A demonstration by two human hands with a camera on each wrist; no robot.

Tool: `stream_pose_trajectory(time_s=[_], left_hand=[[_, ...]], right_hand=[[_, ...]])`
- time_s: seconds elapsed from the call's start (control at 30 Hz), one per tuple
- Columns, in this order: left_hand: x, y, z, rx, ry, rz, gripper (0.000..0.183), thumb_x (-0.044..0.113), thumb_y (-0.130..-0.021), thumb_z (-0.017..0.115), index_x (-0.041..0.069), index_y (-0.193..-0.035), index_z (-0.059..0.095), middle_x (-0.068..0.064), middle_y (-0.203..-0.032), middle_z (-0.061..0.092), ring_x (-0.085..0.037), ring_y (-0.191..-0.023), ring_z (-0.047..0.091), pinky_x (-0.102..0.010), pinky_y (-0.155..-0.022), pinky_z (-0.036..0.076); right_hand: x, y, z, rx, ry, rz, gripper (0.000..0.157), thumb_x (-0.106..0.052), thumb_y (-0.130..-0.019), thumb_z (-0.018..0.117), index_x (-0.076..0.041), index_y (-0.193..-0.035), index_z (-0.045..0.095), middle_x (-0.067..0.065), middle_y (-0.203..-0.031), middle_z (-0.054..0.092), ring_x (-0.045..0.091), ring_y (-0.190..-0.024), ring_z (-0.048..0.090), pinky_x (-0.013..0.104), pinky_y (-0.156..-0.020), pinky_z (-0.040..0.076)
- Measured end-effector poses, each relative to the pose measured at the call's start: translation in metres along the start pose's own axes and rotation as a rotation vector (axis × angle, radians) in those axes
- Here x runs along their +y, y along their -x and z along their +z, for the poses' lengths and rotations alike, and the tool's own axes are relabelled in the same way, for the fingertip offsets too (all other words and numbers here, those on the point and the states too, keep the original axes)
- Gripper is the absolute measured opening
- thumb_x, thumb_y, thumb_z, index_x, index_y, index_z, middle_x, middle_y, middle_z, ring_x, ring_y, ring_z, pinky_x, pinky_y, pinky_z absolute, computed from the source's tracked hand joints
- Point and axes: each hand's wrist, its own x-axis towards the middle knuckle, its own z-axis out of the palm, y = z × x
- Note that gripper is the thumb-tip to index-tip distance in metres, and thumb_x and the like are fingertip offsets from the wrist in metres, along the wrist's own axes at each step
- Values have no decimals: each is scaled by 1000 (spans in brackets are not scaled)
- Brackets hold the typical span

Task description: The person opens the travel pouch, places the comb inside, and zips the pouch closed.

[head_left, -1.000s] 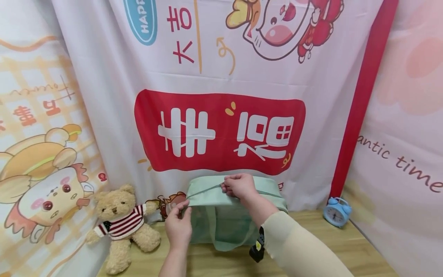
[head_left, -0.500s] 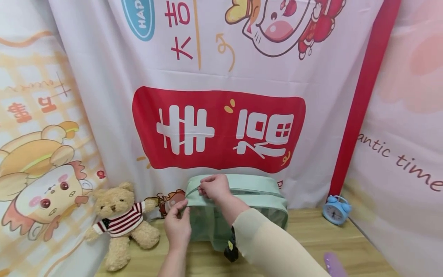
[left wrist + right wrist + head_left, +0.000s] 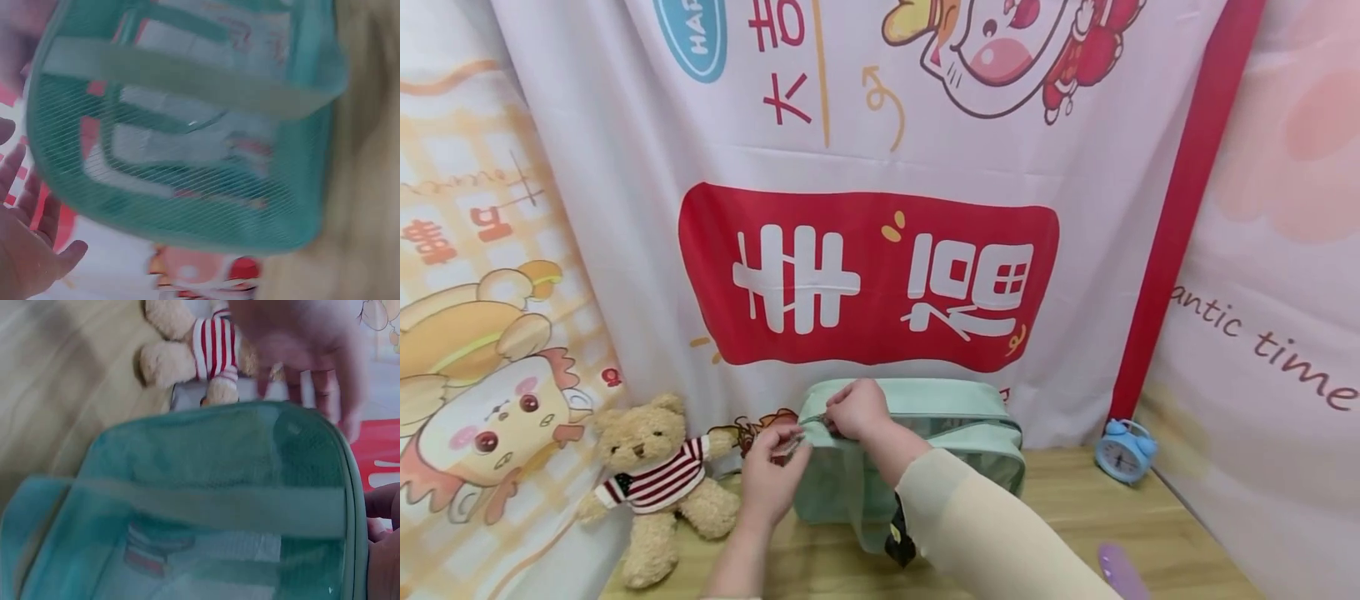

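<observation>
A pale green zip bag [image 3: 925, 400] with see-through panels and a carry strap [image 3: 859, 500] stands upright on the wooden table. At the left end of its top zip, my right hand [image 3: 859, 410] pinches at the zip; the pull is hidden by the fingers. Right of that hand the zip line gapes. Beside the bag's top left corner is my left hand [image 3: 772, 475]. In the left wrist view, the fingers of the left hand [image 3: 31, 231] are spread and apart from the bag [image 3: 175, 206]. The right wrist view shows right-hand fingers [image 3: 382, 506] at the bag's edge.
A teddy bear [image 3: 658, 492] in a striped shirt sits left of the bag. A blue alarm clock [image 3: 1126, 452] stands at the right. A purple object [image 3: 1120, 571] lies near the front right. Printed cloth [image 3: 1090, 333] hangs behind the bag.
My right hand has moved left along the bag's zip, and the gap behind it has widened. My left hand has eased slightly left off the corner. The purple object has come into view.
</observation>
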Motion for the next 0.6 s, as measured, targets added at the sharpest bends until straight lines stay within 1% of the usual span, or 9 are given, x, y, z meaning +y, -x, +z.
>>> stream_pose_trajectory(time_s=[0.1,0.2,0.27,0.33,0.37,0.43,0.47,0.53,0.6], left_hand=[[13,-25,-4,-113,-40,40,21,8,-97,77,1,-117,77,-14,-122,70,-31,-111,64,-42,-91,55],[24,-48,1,-241,-102,51,25,13,-100,75,4,-123,77,-14,-131,68,-33,-119,63,-53,-99,54],[28,-60,6,-333,-138,32,28,12,-101,73,7,-128,76,-14,-137,66,-35,-126,60,-55,-101,53],[31,-69,8,-403,-170,-7,29,9,-101,71,9,-130,75,-13,-140,65,-35,-132,57,-55,-101,54],[32,-73,9,-428,-185,-19,30,7,-101,71,9,-131,75,-12,-140,65,-35,-132,57,-54,-100,55],[33,-78,9,-468,-201,-40,32,4,-100,72,8,-131,75,-12,-139,67,-36,-131,58,-51,-97,57],[33,-80,8,-485,-212,-51,32,4,-99,73,9,-130,75,-12,-138,68,-36,-130,58,-49,-94,59],[33,-83,6,-514,-229,-63,34,7,-97,77,10,-130,76,-11,-136,68,-36,-129,58,-47,-94,59],[32,-85,4,-540,-244,-57,37,11,-94,81,9,-130,76,-11,-135,69,-36,-129,58,-49,-97,58]], right_hand=[[4,3,-17,2,167,-93,14,-13,-99,72,-4,-100,82,4,-80,70,19,-73,64,36,-68,56],[14,11,-42,42,317,-237,16,-14,-101,70,-7,-108,83,5,-92,76,18,-79,65,39,-73,57],[26,18,-63,97,342,-333,18,-13,-101,70,-8,-112,83,4,-99,78,17,-82,68,41,-76,60],[44,27,-87,177,317,-407,16,-11,-99,72,-8,-111,83,4,-101,78,16,-82,69,40,-78,61],[55,33,-100,222,284,-431,14,-9,-98,74,-7,-109,83,3,-99,78,16,-83,69,39,-78,61],[85,47,-128,332,209,-483,11,-3,-95,76,-4,-103,82,6,-92,77,15,-79,68,34,-73,60],[104,57,-143,393,197,-480,10,-2,-93,78,-4,-101,82,5,-91,77,13,-78,67,30,-72,59],[147,82,-173,501,196,-442,10,0,-91,79,-3,-100,82,7,-90,77,8,-78,65,22,-69,55],[196,112,-199,590,231,-359,11,1,-90,79,-2,-100,81,9,-90,77,2,-77,64,15,-66,50]])
